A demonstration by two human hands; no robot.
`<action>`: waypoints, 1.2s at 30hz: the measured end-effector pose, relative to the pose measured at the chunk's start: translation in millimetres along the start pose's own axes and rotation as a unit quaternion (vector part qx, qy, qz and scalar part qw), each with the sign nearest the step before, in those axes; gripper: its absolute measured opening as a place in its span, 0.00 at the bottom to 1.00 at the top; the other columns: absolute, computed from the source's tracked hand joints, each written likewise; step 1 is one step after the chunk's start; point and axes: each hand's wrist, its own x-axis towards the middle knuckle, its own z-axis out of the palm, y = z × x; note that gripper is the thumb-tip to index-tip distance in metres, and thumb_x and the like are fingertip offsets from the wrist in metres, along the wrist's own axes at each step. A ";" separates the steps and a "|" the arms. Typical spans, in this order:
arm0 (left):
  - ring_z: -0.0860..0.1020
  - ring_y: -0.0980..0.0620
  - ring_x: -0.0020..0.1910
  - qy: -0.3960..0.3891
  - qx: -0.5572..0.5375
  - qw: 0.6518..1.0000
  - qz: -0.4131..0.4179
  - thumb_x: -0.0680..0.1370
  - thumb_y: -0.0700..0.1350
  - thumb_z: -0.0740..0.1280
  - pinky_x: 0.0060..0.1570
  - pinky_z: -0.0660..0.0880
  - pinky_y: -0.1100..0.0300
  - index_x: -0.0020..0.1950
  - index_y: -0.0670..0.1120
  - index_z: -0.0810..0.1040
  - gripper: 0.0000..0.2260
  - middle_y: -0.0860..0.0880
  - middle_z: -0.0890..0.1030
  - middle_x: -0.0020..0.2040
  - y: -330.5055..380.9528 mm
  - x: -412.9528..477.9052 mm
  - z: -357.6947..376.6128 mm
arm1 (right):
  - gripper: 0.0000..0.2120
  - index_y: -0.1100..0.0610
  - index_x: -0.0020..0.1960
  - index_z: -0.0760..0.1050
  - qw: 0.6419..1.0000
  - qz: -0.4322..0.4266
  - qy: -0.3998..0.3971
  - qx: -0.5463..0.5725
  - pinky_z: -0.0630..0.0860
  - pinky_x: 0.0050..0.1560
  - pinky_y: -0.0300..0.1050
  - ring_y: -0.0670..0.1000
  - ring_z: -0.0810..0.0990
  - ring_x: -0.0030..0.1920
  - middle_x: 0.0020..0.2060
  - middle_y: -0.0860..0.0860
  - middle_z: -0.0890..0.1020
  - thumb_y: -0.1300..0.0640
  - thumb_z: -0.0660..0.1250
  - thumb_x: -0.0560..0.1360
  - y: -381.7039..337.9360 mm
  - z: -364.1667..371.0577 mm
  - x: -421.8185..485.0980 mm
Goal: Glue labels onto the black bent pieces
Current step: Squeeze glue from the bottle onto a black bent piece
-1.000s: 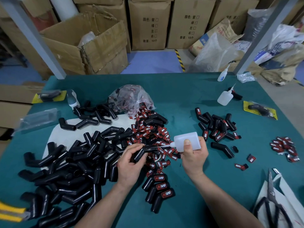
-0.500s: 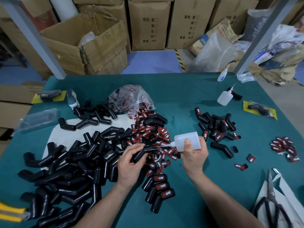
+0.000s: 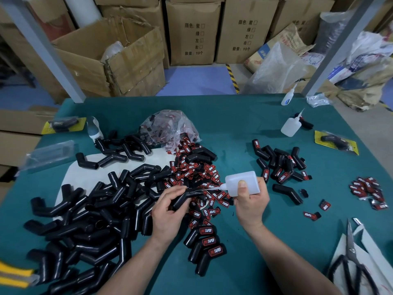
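Hands meet over the middle of the desk (image 3: 234, 116), both forearms coming in from the near edge. Left hand (image 3: 168, 211): palm turned inward, fingers (image 3: 173, 190) curled round one arm of a black bent piece (image 3: 185, 198). The piece is held low over the desk with its free arm pointing right. Right hand (image 3: 251, 206): fingers and thumb clamped on a white glue bottle (image 3: 234, 179) that lies on its side, nozzle pointing left at the piece's free arm. Whether the tip touches the piece cannot be told. The held piece is black and elbow-shaped, with no label on the faces that show.

Surroundings:
- Loose red-and-black labels (image 3: 191, 169) lie heaped under and beyond the hands, and they hide the desk below the held piece.
- Left of the labels is a large heap of bare pieces (image 3: 85, 220), partly on a white sheet (image 3: 89, 175).
- Just nearer than the hands, three labelled pieces (image 3: 207, 244) lie side by side.
- Right of the bottle lies a second batch (image 3: 280, 167) with labels on, well apart from a small label pile (image 3: 368, 192) near the right edge.
- A clear bag (image 3: 168, 128) holding labels sits beyond the heap.
- A spare bottle (image 3: 289, 128) stands toward the far right, and a small bottle (image 3: 287, 99) stands at the far edge.
- Scissors (image 3: 350, 262) lie at the near right.
- Cardboard boxes (image 3: 191, 33) stand on the floor behind the desk.
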 end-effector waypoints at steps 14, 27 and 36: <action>0.82 0.50 0.60 -0.011 0.011 1.000 0.000 0.74 0.36 0.76 0.63 0.77 0.62 0.61 0.59 0.83 0.22 0.55 0.83 0.60 0.2 0.0 -1.1 | 0.09 0.47 0.41 0.72 1.000 -0.017 -0.010 -0.010 0.76 0.29 0.57 0.61 0.77 0.32 0.32 0.49 0.76 0.43 0.68 0.70 -0.5 -0.5 -1.2; 0.82 0.51 0.59 -0.008 0.009 1.000 -0.010 0.73 0.33 0.76 0.62 0.76 0.62 0.60 0.52 0.83 0.20 0.56 0.83 0.59 2.1 -0.4 -0.5 | 0.10 0.47 0.42 0.72 1.000 -0.017 -0.002 -0.002 0.74 0.30 0.54 0.54 0.76 0.32 0.32 0.45 0.76 0.42 0.68 0.69 2.2 -1.6 1.4; 0.82 0.54 0.60 -0.003 0.005 1.000 -0.018 0.73 0.37 0.75 0.62 0.76 0.64 0.62 0.60 0.83 0.23 0.58 0.83 0.59 4.3 -0.2 -0.7 | 0.03 0.37 0.42 0.75 1.000 -0.024 -0.003 -0.011 0.75 0.30 0.61 0.58 0.76 0.32 0.32 0.49 0.76 0.42 0.69 0.69 1.0 -2.2 1.7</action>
